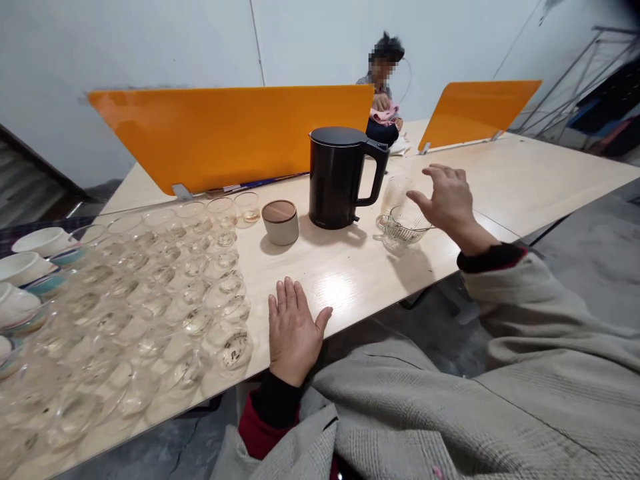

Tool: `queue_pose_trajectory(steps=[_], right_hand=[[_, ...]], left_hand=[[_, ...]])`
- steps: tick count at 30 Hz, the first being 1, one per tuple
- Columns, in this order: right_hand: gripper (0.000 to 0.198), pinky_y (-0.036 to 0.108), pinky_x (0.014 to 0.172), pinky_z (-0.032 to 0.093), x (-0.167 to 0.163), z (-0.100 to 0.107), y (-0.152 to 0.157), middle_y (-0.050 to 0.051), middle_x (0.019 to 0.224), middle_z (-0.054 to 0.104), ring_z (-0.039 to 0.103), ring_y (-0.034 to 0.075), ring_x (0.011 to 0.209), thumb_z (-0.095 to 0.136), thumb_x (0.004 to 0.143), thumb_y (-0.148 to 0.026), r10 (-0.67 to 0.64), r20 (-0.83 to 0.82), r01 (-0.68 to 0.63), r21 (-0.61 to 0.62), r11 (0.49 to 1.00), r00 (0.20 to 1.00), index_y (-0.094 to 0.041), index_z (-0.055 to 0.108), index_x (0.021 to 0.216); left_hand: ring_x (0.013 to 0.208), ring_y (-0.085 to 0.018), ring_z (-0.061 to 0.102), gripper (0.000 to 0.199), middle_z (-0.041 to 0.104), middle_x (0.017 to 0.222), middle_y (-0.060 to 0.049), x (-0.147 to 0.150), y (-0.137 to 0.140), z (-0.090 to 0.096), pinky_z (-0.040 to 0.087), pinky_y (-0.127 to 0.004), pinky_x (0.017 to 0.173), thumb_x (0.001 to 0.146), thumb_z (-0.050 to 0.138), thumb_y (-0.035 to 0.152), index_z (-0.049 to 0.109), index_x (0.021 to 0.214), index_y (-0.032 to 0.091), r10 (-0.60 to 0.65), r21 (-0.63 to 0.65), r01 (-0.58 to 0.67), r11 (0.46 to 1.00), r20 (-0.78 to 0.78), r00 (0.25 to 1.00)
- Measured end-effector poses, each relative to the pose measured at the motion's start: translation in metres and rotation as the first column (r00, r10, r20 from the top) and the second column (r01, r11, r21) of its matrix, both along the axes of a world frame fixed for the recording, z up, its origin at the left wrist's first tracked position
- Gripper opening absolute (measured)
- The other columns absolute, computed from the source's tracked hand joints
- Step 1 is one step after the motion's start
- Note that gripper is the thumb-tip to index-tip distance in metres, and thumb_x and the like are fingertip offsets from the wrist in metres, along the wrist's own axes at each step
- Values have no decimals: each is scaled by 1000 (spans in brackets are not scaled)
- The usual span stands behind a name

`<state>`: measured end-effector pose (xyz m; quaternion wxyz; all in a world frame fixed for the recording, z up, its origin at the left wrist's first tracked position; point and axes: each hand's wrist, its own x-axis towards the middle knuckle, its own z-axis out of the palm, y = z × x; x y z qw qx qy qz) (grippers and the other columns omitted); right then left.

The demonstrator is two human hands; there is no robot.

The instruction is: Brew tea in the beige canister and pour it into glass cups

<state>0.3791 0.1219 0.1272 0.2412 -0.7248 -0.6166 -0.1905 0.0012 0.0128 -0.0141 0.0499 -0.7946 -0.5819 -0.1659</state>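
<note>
Kettle (330, 183): black body, lid and handle. Jar (281, 233): grey-beige body; lid (279, 211) brown with wood grain. Cup (407, 231): clear, ribbed pattern. Glasses (235, 347): clear. Bowls (23, 267): white upper part, blue and teal lower bands. Table (290, 263): pale beige, light wood grain. Screens (225, 137): plain orange; brackets (181, 191), grey. Coat (400, 393): grey, fine check; inner cuffs (277, 403), black, with dark red beside. Cloth (384, 115): pink. Wall (175, 47): plain, whitish.

Glass cup (405, 231) partly behind right hand (448, 200), nearest white bowl (5, 348) cut off
</note>
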Motion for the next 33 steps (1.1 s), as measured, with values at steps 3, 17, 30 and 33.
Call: queue_pose_trajectory(steps=[3, 17, 30, 33], right_hand=[[65, 56, 105, 49, 12, 6, 43, 22, 139, 67, 53, 42, 135, 63, 98, -59, -71, 8, 71, -209, 975, 997, -15, 64, 146], [43, 57, 119, 29, 6, -4, 87, 17, 101, 75, 54, 37, 129, 77, 93, -59, -25, 222, 121, -428, 896, 975, -16, 78, 95], [24, 33, 79, 50, -2, -5, 85, 11, 103, 79, 71, 28, 98, 80, 91, -36, -147, 164, 209, -477, 854, 975, -20, 83, 108], [24, 32, 80, 49, -3, -4, 84, 11, 106, 80, 71, 27, 101, 78, 92, -36, -145, 174, 211, -465, 860, 974, -20, 83, 109]], left_hand=[[161, -46, 36, 85, 41, 168, -32, 1, 0, 2, 33, -62, 131, 106, 48, 62, 47, 157, -6, 6, -16, -6, 1000, 0, 1000], [160, -46, 38, 80, 43, 167, -32, 0, 0, 4, 35, -63, 129, 105, 51, 61, 51, 155, -2, -8, -30, 9, 999, 20, 1000], [158, -47, 41, 81, 45, 166, -32, -1, 0, 5, 37, -63, 128, 104, 55, 60, 52, 155, -3, -12, -8, 12, 1000, 1, 1000], [158, -46, 41, 79, 45, 166, -31, -1, 0, 3, 38, -63, 128, 104, 54, 60, 52, 154, -2, -9, 4, 9, 1000, -2, 1000]])
